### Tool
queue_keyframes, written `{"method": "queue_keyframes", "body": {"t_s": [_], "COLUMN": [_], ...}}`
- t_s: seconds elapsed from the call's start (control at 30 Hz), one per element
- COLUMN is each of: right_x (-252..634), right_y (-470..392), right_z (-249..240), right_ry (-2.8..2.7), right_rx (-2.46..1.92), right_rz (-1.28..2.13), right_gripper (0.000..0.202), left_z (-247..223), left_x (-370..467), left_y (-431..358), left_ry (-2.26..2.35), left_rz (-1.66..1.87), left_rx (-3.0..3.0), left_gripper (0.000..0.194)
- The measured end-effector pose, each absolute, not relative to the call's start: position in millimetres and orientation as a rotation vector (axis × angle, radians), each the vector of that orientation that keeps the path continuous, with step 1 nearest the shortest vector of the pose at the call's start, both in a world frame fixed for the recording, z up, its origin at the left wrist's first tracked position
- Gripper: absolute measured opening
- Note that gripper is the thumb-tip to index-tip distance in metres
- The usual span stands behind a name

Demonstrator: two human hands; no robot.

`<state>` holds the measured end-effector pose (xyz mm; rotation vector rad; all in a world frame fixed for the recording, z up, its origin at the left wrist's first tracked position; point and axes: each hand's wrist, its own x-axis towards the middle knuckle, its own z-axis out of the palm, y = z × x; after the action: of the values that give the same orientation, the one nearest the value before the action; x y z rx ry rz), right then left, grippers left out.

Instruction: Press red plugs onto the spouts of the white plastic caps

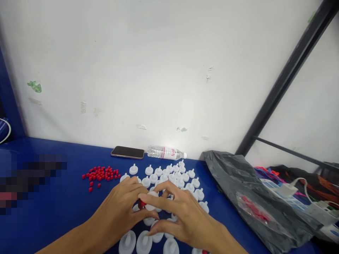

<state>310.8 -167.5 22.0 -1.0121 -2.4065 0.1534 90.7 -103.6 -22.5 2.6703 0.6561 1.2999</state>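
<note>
My left hand (127,201) and my right hand (185,211) meet over a spread of white plastic nozzle caps. Between them is one white nozzle cap (152,200), tilted, with a small red tip cap (143,204) at its left end. The fingers of my left hand close around the red end, its thumb lying below the white disc. My right index finger reaches across the white cap to the red piece, while the right thumb is lower and apart. Some fingertips are hidden. Nearby, more white nozzle caps (144,242) stand spout up.
Loose red tip caps (102,173) lie in a pile to the left. A phone (127,152) and a clear bottle (166,152) rest along the wall. On the right, a grey plastic bag (230,176) carries a clear packet of red pieces (254,208), beside power strips (280,192).
</note>
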Motion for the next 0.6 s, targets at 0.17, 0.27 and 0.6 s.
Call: {"method": "queue_keyframes", "body": {"t_s": [0.17, 0.27, 0.6], "right_x": [305, 306, 318], "right_y": [-170, -169, -167], "right_z": [22, 25, 26], "right_ry": [-2.244, -2.182, -2.32], "right_rx": [-0.87, -0.878, -0.897], "right_rz": [0.029, -0.01, -0.424], "right_gripper": [0.026, 0.02, 0.027], "left_z": [-21, -13, 4], "left_x": [92, 91, 90], "left_y": [-107, -115, -131], "left_ry": [0.706, 0.773, 0.726], "left_rz": [1.317, 1.269, 1.257], "left_rx": [2.754, 2.737, 2.719], "left_gripper": [0.034, 0.025, 0.014]}}
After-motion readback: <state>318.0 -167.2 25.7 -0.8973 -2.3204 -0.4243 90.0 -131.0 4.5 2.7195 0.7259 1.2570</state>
